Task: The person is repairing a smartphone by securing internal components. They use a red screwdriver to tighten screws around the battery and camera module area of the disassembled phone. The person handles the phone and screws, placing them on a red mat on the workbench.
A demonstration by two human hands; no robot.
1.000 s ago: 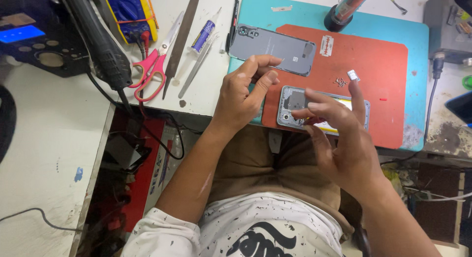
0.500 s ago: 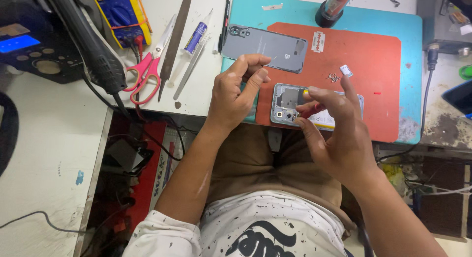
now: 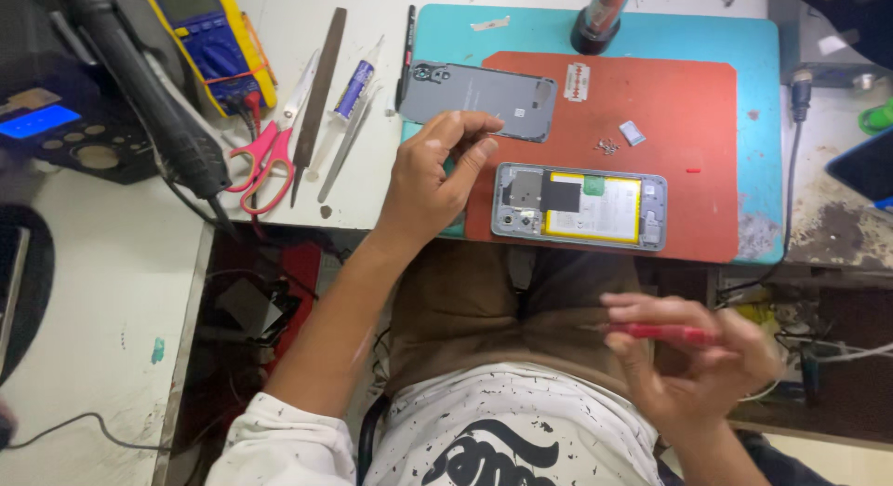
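White workbench surfaces (image 3: 112, 291) frame a repair station seen from above, where a seated person in a paint-spattered white shirt and brown trousers works at the table edge. Nearest the camera, the right hand (image 3: 693, 356) hangs over the lap, well off the bench, its fingers closed around a slim red-handled tool (image 3: 665, 332); the hand is blurred, so the tool's tip cannot be made out. Further out, the left hand (image 3: 433, 179) rests at the near edge of the bench, fingers curled loosely with thumb and forefinger bent toward each other; whether anything small is pinched between them cannot be told. Just beside that hand, an opened smartphone (image 3: 579, 207) lies flat near the front edge of a red work mat (image 3: 688, 207), its back removed and its yellow-labelled battery and circuit shields exposed. The red mat sits on a larger teal mat (image 3: 753, 67). Beyond the left hand's fingertips, the grey back cover (image 3: 479, 100) lies across the boundary of the two mats. A small heap of screws (image 3: 607, 146), a tiny white part and a razor blade (image 3: 578, 81) sit on the red mat behind the phone. To the left, on the white bench, lie pink-handled scissors (image 3: 265, 160), a metal file (image 3: 318, 86) and a glue tube (image 3: 355, 81), with a yellow multimeter (image 3: 209, 39) and a black hot-air wand (image 3: 153, 105) farther back.
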